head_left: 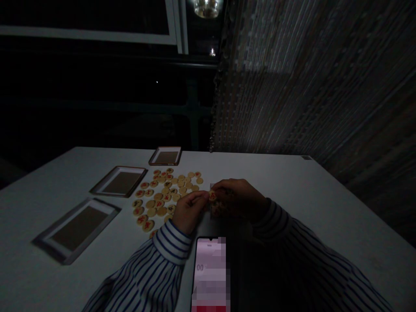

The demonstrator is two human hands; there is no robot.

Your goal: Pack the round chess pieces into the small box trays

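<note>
Phone (208,268) cut off, pieces (216,211) dim beneath right hand (243,193)

We see a dim room, its light low and uneven. A white table (325,208) fills the near part, with a small dark patch (306,158) at its far right corner. Behind it on the right hangs a curtain of fine strings (266,95), reaching out of view at the top. Far left, we make out a pale frame (87,35) around a dark pane (81,15); beside it, a lamp (207,8) glows at the top edge.
</note>
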